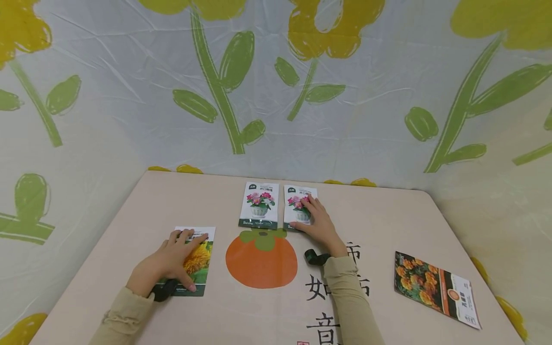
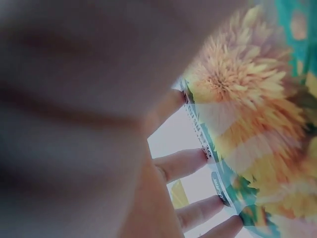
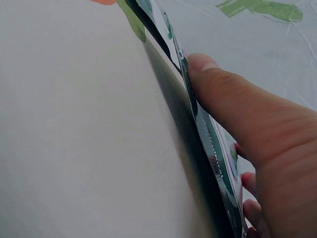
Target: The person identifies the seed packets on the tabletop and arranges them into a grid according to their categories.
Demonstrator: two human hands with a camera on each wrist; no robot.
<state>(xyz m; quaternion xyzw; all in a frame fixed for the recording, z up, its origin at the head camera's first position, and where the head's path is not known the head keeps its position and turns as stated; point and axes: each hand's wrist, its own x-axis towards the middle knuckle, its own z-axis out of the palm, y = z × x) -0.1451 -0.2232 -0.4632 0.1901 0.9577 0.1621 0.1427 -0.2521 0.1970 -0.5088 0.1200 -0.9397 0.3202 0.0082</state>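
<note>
My left hand (image 1: 174, 258) lies spread over a seed packet with a yellow flower (image 1: 199, 258), thumb near its bottom edge. In the left wrist view, fingertips (image 2: 190, 157) touch that packet's edge; the thumb is hidden there. At the back, my right hand (image 1: 321, 226) rests on a white seed packet with pink flowers in a pot (image 1: 295, 203), covering its right part. The right wrist view shows the thumb (image 3: 223, 91) on this packet's edge, with a dark shadow beneath it. Just left stands a matching pink-flower packet (image 1: 259, 206), lying flat and untouched.
An orange marigold packet (image 1: 435, 287) lies slanted at the right of the table (image 1: 241, 318). A printed persimmon (image 1: 261, 261) and black characters mark the tablecloth. Behind the table hangs a white flower-patterned sheet (image 1: 267, 96), with more of it at both sides.
</note>
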